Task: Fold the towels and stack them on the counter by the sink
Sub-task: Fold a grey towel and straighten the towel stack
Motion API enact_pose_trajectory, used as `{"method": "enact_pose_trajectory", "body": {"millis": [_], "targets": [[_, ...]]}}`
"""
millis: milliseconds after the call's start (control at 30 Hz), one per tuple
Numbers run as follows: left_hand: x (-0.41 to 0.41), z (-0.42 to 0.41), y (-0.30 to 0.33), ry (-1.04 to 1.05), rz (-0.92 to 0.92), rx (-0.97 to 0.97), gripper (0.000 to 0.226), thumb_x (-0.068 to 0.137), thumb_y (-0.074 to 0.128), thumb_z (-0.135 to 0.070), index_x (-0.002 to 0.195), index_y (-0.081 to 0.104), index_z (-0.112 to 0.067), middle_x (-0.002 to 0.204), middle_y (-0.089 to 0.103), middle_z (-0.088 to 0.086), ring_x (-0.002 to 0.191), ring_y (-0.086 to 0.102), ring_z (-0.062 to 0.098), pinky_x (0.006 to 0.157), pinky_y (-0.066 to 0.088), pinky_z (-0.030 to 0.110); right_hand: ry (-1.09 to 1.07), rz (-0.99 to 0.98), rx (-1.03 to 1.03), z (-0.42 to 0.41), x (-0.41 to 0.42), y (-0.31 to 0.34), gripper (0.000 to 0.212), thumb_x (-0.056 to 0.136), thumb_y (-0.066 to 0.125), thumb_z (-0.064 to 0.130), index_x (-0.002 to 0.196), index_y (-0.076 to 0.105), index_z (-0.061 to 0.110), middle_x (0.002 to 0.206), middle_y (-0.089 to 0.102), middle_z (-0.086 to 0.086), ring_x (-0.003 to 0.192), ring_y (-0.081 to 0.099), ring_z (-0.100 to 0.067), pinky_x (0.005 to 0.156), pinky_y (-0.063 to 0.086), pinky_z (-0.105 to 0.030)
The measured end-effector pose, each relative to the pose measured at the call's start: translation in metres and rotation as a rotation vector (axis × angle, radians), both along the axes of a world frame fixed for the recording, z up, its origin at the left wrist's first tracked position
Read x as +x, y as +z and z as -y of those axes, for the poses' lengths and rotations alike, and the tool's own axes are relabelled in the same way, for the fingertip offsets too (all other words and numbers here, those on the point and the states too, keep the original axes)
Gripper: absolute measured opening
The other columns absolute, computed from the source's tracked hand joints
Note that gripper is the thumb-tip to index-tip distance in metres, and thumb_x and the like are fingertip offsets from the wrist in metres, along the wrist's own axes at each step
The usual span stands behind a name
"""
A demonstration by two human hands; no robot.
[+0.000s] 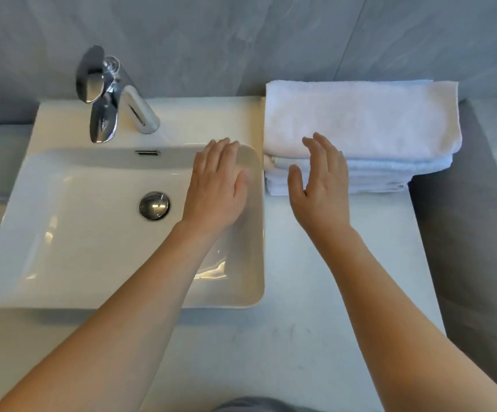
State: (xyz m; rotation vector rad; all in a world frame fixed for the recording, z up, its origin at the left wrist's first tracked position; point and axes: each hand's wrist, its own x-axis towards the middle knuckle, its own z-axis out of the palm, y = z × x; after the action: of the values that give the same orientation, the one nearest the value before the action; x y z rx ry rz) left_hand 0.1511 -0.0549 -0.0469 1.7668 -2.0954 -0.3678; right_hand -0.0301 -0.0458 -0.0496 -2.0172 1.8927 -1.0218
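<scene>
A pale, matte counter (pixel 315 292) runs across the view below a grey stone-look wall (pixel 241 40). Set on its left part is a white glazed ceramic sink (pixel 63 233), rectangular with rounded corners, smooth and glossy with window glare on its inner walls. To the right of the sink, against the wall, lies the stack of towels (pixel 375 129): white terry cloth, soft and nubbly, folded into flat rectangles with their layered folded edges facing the person. The stack sits on the counter just beside the sink's right rim.

The left hand (pixel 216 188) hovers palm down over the sink's back right corner, fingers straight and together, holding nothing, a little way left of the stack. The right hand (pixel 320 185) is held on edge, fingers straight and thumb spread, in front of the stack's near left corner; whether it touches the cloth I cannot tell.

A polished chrome faucet (pixel 107 93) stands behind the basin, and a round metal drain plug (pixel 154 205) sits in its floor.
</scene>
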Motion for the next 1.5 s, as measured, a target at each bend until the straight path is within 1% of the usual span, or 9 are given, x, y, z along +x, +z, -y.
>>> {"method": "enact_pose_trajectory", "body": {"millis": [200,400,567,667,1000,1100,1300,1400,1500], "targets": [[0.069,-0.054,0.005,0.036,-0.139,-0.01,0.04,0.101,0.046,-0.019,0.137,0.048,-0.002,0.143,0.047,0.012,0.134,0.038,0.025,0.112,0.022,0.024,0.077,-0.02,0.061,-0.038,0.08,0.008,0.039,0.093,0.05,0.02,0.128,0.054,0.004,0.138,0.051,-0.015,0.129,0.044,-0.03,0.11,0.033,-0.048],[0.181,-0.086,0.012,0.127,-0.181,-0.013,0.041,0.104,0.043,-0.021,0.143,0.044,-0.008,0.15,0.042,0.007,0.139,0.033,0.018,0.11,0.019,0.018,0.129,-0.081,0.105,-0.067,0.192,0.023,0.036,0.096,0.051,0.023,0.13,0.054,0.008,0.142,0.048,-0.011,0.132,0.042,-0.027,0.113,0.03,-0.039],[0.282,-0.104,0.016,0.151,-0.185,-0.021,0.041,0.104,0.043,-0.024,0.143,0.044,-0.011,0.149,0.043,0.005,0.138,0.035,0.018,0.108,0.022,0.02,0.119,0.03,0.17,-0.096,0.294,0.024,0.035,0.096,0.05,0.021,0.128,0.055,0.01,0.145,0.046,-0.01,0.134,0.04,-0.025,0.112,0.024,-0.029],[0.328,-0.114,0.016,0.176,-0.191,-0.022,0.039,0.104,0.043,-0.022,0.141,0.046,-0.01,0.147,0.045,0.006,0.136,0.037,0.019,0.109,0.026,0.022,0.145,0.078,0.183,-0.106,0.337,0.026,0.036,0.095,0.05,0.02,0.129,0.054,0.009,0.143,0.047,-0.011,0.131,0.043,-0.026,0.113,0.032,-0.037],[0.465,-0.132,0.006,0.483,-0.211,0.02,0.039,0.1,0.046,-0.018,0.139,0.048,-0.01,0.142,0.048,0.007,0.133,0.04,0.022,0.105,0.028,0.023,0.285,0.093,0.185,-0.091,0.484,0.02,0.038,0.089,0.05,0.017,0.125,0.057,0.007,0.131,0.056,-0.01,0.126,0.045,-0.026,0.109,0.028,-0.032],[0.521,-0.119,-0.004,0.633,-0.295,0.072,0.038,0.1,0.046,-0.019,0.137,0.049,-0.012,0.141,0.048,0.006,0.131,0.043,0.022,0.106,0.032,0.027,0.325,0.215,0.324,-0.082,0.535,0.021,0.038,0.093,0.051,0.015,0.13,0.054,0.009,0.134,0.052,-0.007,0.124,0.045,-0.019,0.105,0.031,-0.026],[0.626,-0.075,-0.032,0.74,-0.357,0.227,0.04,0.098,0.047,-0.016,0.138,0.049,-0.01,0.145,0.044,0.01,0.131,0.045,0.026,0.109,0.033,0.032,0.057,0.607,0.766,-0.046,0.624,0.001,0.042,0.098,0.047,0.022,0.139,0.045,0.016,0.137,0.05,0.002,0.119,0.048,-0.012,0.095,0.036,-0.024],[0.668,-0.052,-0.047,0.765,-0.37,0.305,0.043,0.1,0.048,-0.021,0.141,0.047,-0.011,0.146,0.041,0.009,0.13,0.046,0.028,0.111,0.037,0.039,-0.185,0.84,0.924,-0.023,0.655,-0.022,0.041,0.096,0.05,0.023,0.136,0.047,0.012,0.111,0.056,0.0,0.098,0.053,-0.015,0.082,0.042,-0.028],[0.694,-0.032,-0.059,0.767,-0.407,0.397,0.041,0.099,0.051,-0.024,0.138,0.046,-0.013,0.138,0.044,0.01,0.116,0.053,0.029,0.098,0.049,0.044,-0.419,1.055,0.989,-0.005,0.667,-0.039,0.036,0.096,0.049,0.021,0.129,0.051,0.01,0.081,0.047,0.0,0.07,0.046,-0.014,0.06,0.037,-0.027]]}}
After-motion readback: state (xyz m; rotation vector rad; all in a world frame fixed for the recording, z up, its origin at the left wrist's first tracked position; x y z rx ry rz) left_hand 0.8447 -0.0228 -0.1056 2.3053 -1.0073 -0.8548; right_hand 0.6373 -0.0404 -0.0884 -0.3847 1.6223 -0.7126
